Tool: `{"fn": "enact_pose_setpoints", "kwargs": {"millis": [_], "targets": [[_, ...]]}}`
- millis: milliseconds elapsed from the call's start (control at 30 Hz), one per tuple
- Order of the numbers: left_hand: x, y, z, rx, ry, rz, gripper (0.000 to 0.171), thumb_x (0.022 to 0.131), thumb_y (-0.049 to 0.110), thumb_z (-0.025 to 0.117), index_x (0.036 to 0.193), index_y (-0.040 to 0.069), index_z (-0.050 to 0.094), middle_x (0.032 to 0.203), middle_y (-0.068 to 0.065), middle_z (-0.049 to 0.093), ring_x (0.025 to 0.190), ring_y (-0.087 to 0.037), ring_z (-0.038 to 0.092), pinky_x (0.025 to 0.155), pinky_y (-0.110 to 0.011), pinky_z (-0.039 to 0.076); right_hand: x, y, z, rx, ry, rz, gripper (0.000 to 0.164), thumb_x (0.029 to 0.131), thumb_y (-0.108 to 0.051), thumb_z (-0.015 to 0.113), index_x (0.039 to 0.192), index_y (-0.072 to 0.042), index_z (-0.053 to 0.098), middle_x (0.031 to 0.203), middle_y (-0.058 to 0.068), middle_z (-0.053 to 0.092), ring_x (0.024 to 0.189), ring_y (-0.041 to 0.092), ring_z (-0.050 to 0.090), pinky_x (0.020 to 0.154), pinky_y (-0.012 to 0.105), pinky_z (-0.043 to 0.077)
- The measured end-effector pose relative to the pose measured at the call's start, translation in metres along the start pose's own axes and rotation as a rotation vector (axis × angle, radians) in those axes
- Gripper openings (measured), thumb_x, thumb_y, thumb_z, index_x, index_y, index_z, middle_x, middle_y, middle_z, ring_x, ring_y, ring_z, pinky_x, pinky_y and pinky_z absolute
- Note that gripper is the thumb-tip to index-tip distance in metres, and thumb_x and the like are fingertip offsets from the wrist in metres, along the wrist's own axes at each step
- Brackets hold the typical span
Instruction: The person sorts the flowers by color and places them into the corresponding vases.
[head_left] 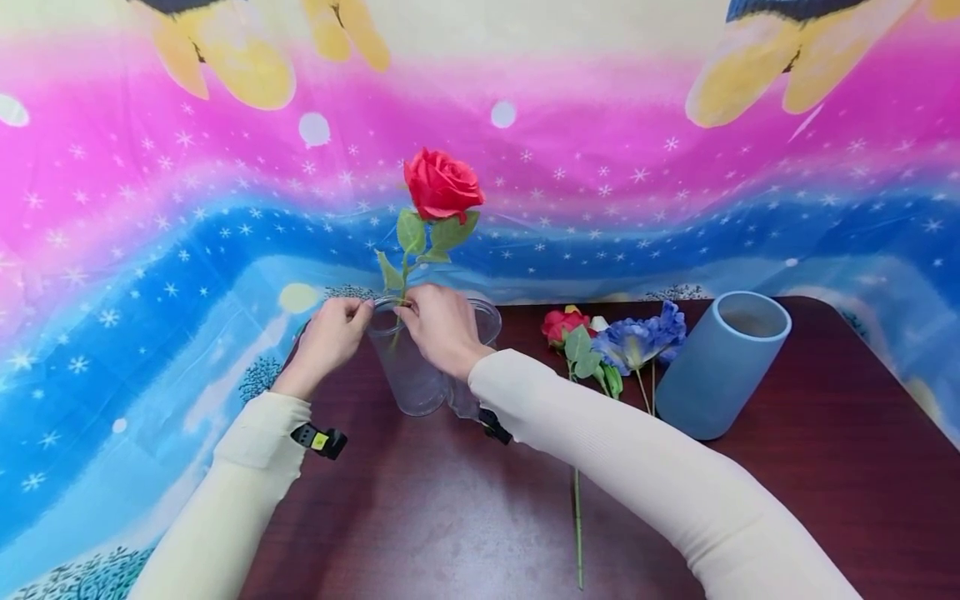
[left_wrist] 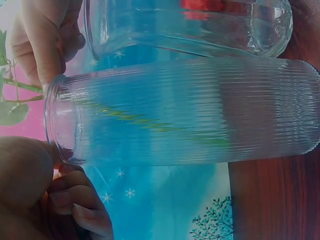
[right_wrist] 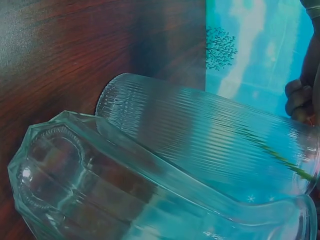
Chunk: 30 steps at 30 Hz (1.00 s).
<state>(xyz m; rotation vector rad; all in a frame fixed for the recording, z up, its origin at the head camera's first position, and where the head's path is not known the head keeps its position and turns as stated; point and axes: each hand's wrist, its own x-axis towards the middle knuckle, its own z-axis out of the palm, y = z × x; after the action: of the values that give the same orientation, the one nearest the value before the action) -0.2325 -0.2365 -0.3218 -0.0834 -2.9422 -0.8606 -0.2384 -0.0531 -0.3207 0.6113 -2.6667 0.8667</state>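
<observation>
A red rose (head_left: pixel 442 185) with green leaves stands upright over a clear ribbed glass vase (head_left: pixel 411 379). My right hand (head_left: pixel 441 329) pinches its stem right at the vase's mouth. Below the fingers, the lower stem (left_wrist: pixel 150 123) slants down inside the ribbed vase, seen through the glass in both wrist views. My left hand (head_left: pixel 330 337) grips the rim of this vase from the left side, thumb and curled fingers at the edge. Close beside it on the right is a second clear vase with faceted sides (right_wrist: pixel 75 175), partly hidden behind my right hand in the head view.
Right of the vases, another red rose (head_left: pixel 564 327) and blue flowers (head_left: pixel 637 342) lie on the dark wooden table (head_left: pixel 465 517), partly under my right sleeve. A blue-grey vase (head_left: pixel 720 375) stands beyond them. A printed cloth (head_left: pixel 600 150) hangs along the back and left.
</observation>
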Motion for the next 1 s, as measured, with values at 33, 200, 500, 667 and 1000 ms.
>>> {"fn": "enact_pose_setpoints", "kwargs": {"millis": [33, 200, 500, 667, 1000], "targets": [[-0.0003, 0.0004, -0.0004, 0.002, 0.0, 0.001, 0.046, 0.109, 0.035, 0.041, 0.069, 0.013, 0.042, 0.057, 0.001, 0.036, 0.05, -0.02, 0.039, 0.052, -0.032, 0.034, 0.0005, -0.0002, -0.0002, -0.002, -0.01, -0.005, 0.023, 0.099, -0.033, 0.065, 0.08, -0.021, 0.067, 0.067, -0.006, 0.057, 0.062, 0.012, 0.054, 0.055, 0.028, 0.041], [-0.0008, 0.0027, -0.0015, 0.018, 0.004, 0.012, 0.046, 0.108, 0.034, 0.041, 0.067, 0.013, 0.042, 0.056, 0.002, 0.036, 0.049, -0.019, 0.037, 0.051, -0.032, 0.034, 0.0029, 0.0001, -0.001, -0.006, -0.046, -0.02, 0.032, 0.101, -0.032, 0.062, 0.072, -0.02, 0.058, 0.066, -0.004, 0.054, 0.059, 0.013, 0.052, 0.053, 0.027, 0.038], [-0.0017, 0.0023, -0.0021, 0.023, -0.011, 0.02, 0.048, 0.109, 0.039, 0.037, 0.068, 0.014, 0.041, 0.055, 0.002, 0.035, 0.048, -0.017, 0.035, 0.05, -0.032, 0.033, 0.0061, -0.0017, -0.0039, 0.001, -0.113, -0.028, 0.039, 0.103, -0.031, 0.059, 0.066, -0.019, 0.054, 0.063, -0.004, 0.051, 0.062, 0.015, 0.051, 0.056, 0.029, 0.04], [-0.0006, 0.002, -0.0012, 0.027, -0.014, 0.024, 0.048, 0.109, 0.038, 0.037, 0.068, 0.014, 0.041, 0.055, 0.002, 0.035, 0.047, -0.017, 0.035, 0.05, -0.032, 0.033, 0.0086, -0.003, -0.0044, -0.003, -0.127, -0.003, 0.041, 0.103, -0.032, 0.058, 0.065, -0.019, 0.053, 0.063, -0.004, 0.049, 0.061, 0.014, 0.051, 0.054, 0.028, 0.039], [-0.0016, 0.001, -0.0012, 0.043, -0.009, 0.009, 0.048, 0.109, 0.039, 0.038, 0.067, 0.015, 0.042, 0.055, 0.002, 0.036, 0.048, -0.018, 0.036, 0.051, -0.032, 0.033, 0.0087, -0.0064, -0.0046, 0.011, -0.101, 0.044, 0.031, 0.099, -0.033, 0.065, 0.07, -0.024, 0.065, 0.064, -0.006, 0.058, 0.059, 0.013, 0.055, 0.052, 0.029, 0.041]]}}
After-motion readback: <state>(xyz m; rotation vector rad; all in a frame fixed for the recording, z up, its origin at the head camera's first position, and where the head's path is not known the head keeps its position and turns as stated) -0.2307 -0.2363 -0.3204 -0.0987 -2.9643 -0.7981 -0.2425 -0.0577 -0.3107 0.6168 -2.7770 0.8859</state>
